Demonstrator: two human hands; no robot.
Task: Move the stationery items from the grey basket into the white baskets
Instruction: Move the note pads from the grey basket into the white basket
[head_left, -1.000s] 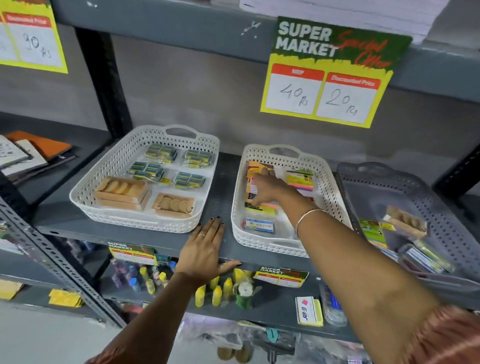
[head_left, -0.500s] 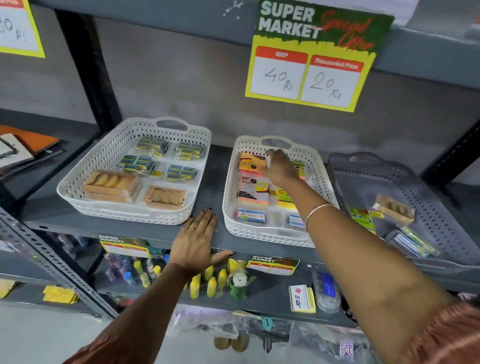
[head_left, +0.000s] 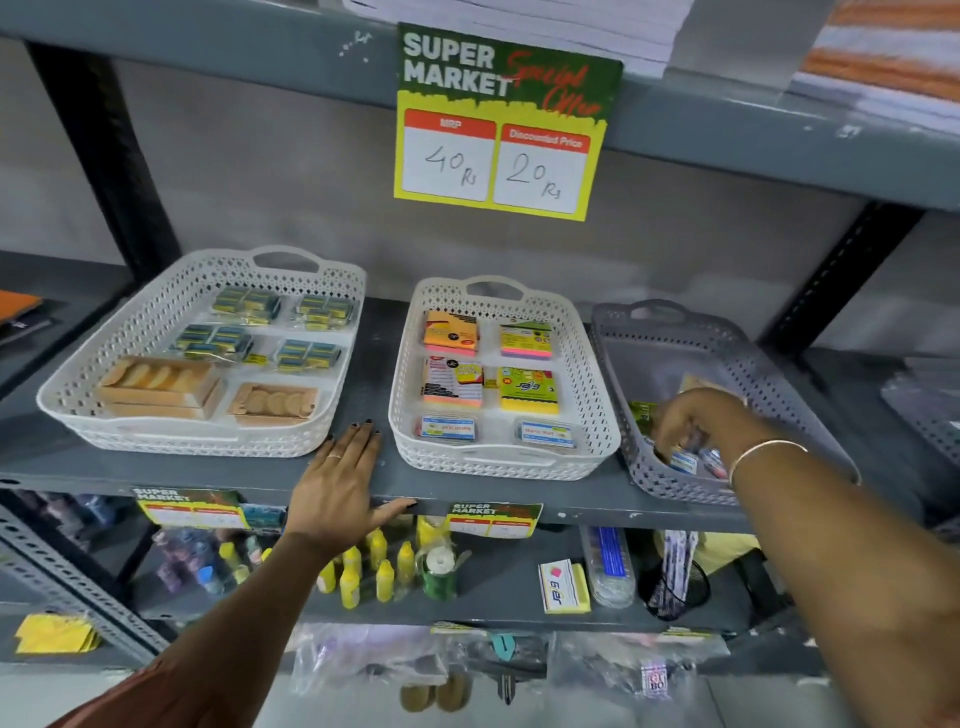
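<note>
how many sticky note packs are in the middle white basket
4, in a two-by-two block: orange pack back left, yellow-pink pack back right, striped pack middle left, yellow pack middle right. None seem hidden.

head view | worn high, faces forward-down | close to shelf (head_left: 467, 499) | single view

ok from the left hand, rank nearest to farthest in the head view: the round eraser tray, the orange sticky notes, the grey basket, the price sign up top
Measured from the left hand, flat on the shelf edge:
1. Round eraser tray, front right corner of the left white basket.
2. Orange sticky notes, back left of the middle white basket.
3. Grey basket, far right.
4. Price sign, hanging from the shelf above.
</note>
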